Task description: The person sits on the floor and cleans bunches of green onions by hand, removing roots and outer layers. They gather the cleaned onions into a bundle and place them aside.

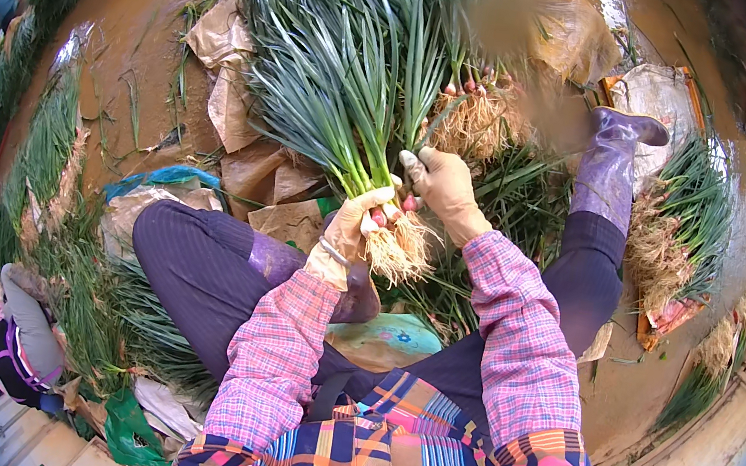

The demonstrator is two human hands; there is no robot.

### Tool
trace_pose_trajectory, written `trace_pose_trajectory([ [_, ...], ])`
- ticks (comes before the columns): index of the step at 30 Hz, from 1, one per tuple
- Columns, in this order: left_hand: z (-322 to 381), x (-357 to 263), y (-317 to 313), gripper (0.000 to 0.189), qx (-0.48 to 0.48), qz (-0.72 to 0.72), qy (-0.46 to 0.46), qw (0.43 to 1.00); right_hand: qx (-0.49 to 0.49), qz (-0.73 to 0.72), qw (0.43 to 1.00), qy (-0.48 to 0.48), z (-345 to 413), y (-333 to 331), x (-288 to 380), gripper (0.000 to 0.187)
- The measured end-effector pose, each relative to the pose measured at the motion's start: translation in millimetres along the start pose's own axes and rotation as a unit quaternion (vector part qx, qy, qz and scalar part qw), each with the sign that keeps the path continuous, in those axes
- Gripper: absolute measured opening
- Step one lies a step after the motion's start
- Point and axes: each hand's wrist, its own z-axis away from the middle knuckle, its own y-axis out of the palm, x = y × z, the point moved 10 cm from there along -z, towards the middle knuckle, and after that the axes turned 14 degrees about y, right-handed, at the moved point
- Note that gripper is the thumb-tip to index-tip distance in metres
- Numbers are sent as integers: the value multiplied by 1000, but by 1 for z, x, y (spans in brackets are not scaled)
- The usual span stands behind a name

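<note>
My gloved left hand [353, 223] is closed around the lower stems of a bunch of green onions [342, 98]. Their red-white bulbs and pale, stringy roots stick out past my fingers, and the long leaves fan up and to the left. Against the right side of this bunch, just above the bulbs, are the bent fingers of my gloved right hand [444, 184]. Whether they grip a stem is hidden. Beyond that hand lies a pile of onions with tangled roots [483, 116]. Loose green leaves [520, 193] lie below it.
My bent legs frame the work, with a purple rubber boot [608, 160] at the right. More onions [681, 228] lie on an orange-edged crate there. Onion heaps [76, 283] run along the left, near a seated person [23, 347]. Muddy water [130, 45] covers the floor.
</note>
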Motion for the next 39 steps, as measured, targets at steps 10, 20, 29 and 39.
trace_pose_trajectory([
  [10, 20, -8, 45, 19, 111, 124, 14, 986, 279, 314, 899, 120, 20, -16, -55, 58],
  [20, 36, -15, 75, 13, 147, 231, 19, 962, -90, 13, 985, -147, 0, -20, 47, 20],
  [29, 33, -35, 75, 37, 165, 255, 56, 951, 165, 463, 870, -21, 17, -32, -31, 47],
  [39, 8, -6, 73, 26, 135, 107, 61, 983, -181, 129, 973, -57, -80, -124, 94, 32],
])
